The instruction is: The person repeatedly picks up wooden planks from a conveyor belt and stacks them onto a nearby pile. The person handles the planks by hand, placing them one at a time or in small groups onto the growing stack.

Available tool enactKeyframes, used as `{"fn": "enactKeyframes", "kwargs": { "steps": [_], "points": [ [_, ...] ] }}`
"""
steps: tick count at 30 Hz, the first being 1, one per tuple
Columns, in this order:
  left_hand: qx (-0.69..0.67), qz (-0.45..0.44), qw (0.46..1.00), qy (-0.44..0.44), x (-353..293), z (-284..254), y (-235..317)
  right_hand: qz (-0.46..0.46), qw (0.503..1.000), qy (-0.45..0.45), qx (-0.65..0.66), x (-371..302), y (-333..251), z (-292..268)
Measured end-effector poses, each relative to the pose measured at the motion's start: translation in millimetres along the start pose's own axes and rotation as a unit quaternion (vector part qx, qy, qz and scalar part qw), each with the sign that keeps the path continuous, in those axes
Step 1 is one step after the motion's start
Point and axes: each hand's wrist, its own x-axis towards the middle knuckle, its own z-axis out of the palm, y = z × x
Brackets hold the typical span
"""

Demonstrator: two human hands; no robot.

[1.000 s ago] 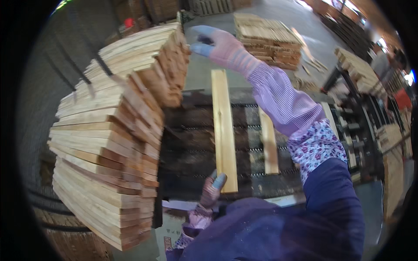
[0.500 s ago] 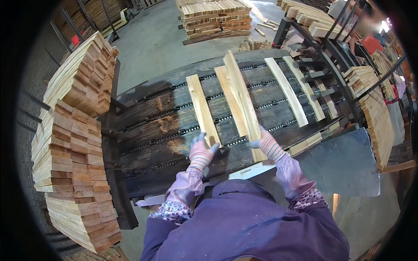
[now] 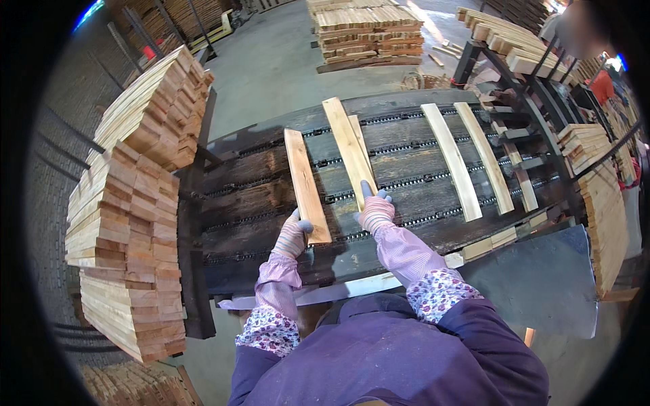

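Observation:
On the dark slatted chain conveyor (image 3: 250, 162), a reddish-brown board (image 3: 306, 186) lies lengthwise away from me. My left hand (image 3: 292, 235), in a striped glove with grey fingertips, grips its near end, thumb over the top face. To the right is a paler board (image 3: 347, 145); my right hand (image 3: 376, 208), gloved alike, holds its near end, fingers over the top and right edge. Another board (image 3: 359, 132) shows partly from behind it, its near part hidden. Farther right, two pale boards (image 3: 452, 159) (image 3: 484, 155) lie apart from both hands.
Tall stacks of boards (image 3: 122, 216) stand along the left side. A pallet stack (image 3: 369, 37) sits on the floor beyond the conveyor. At right are a black metal frame (image 3: 535, 108), a grey sheet (image 3: 542, 271) and more stacked boards (image 3: 596, 196). Another person (image 3: 586, 34) is at the far right.
My right hand has moved left with its board, now shifted left across the one beside it. My left hand has closed on the leftmost board, whose upper face now looks browner. The view has shifted.

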Motion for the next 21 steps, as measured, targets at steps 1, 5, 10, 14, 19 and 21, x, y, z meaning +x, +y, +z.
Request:
{"fn": "enactKeyframes", "kwargs": {
  "steps": [1,5,10,14,19,21],
  "points": [
    [-0.099,0.011,0.993,-0.057,-9.4,0.4,4.6,0.015,0.999,-0.035,0.020,1.4,-2.3,-2.8],
    [-0.118,0.041,0.992,-0.033,-36.0,3.1,-2.9,-0.143,0.839,-0.061,0.521,11.3,44.5,17.1],
    [-0.139,0.034,0.988,-0.055,-54.0,18.8,-12.7,-0.217,0.601,-0.283,0.715,-23.5,80.1,-5.8],
    [-0.134,0.022,0.988,-0.079,-51.6,35.2,-20.7,-0.252,0.637,-0.228,0.692,-26.0,120.5,25.0],
    [-0.105,0.004,0.990,-0.097,-52.2,64.0,-22.6,-0.235,0.644,-0.216,0.696,-63.7,126.0,4.3],
    [-0.108,-0.009,0.989,-0.098,-55.8,78.3,-23.3,-0.239,0.631,-0.186,0.714,-74.8,119.7,2.6]
  ]
}}
